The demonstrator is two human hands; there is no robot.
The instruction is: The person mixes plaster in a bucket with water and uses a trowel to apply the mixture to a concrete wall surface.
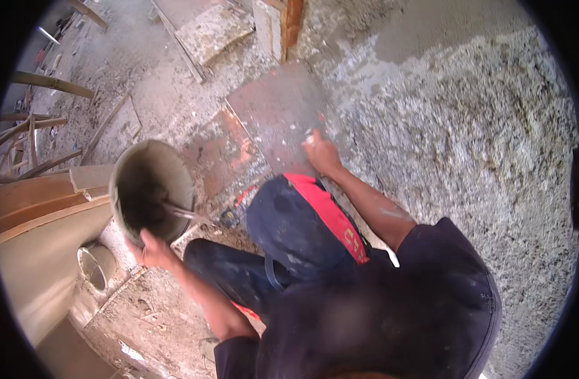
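Observation:
Neither of my own hands is in view. Directly below me a person in a dark shirt [378, 316] crouches, seen from above and behind, wearing a dark cap [296, 221] with a red band. Both visible arms belong to this person. Their left hand [154, 249] grips the rim of a tilted, mortar-stained bucket [128, 189]. A pale, stick-like tool [179, 211] leans out of the bucket. Their right hand [322, 155] is closed over a flat reddish-brown board [277, 110]; what it holds is mostly hidden.
A rough, pitted grey surface [453, 139] fills the right side, with a smoother patch [447, 25] above. A smaller pail [97, 268] stands at lower left. Wooden poles [53, 82] stick out at far left, a post [280, 28] at the top. Rubble [157, 309] covers the ground.

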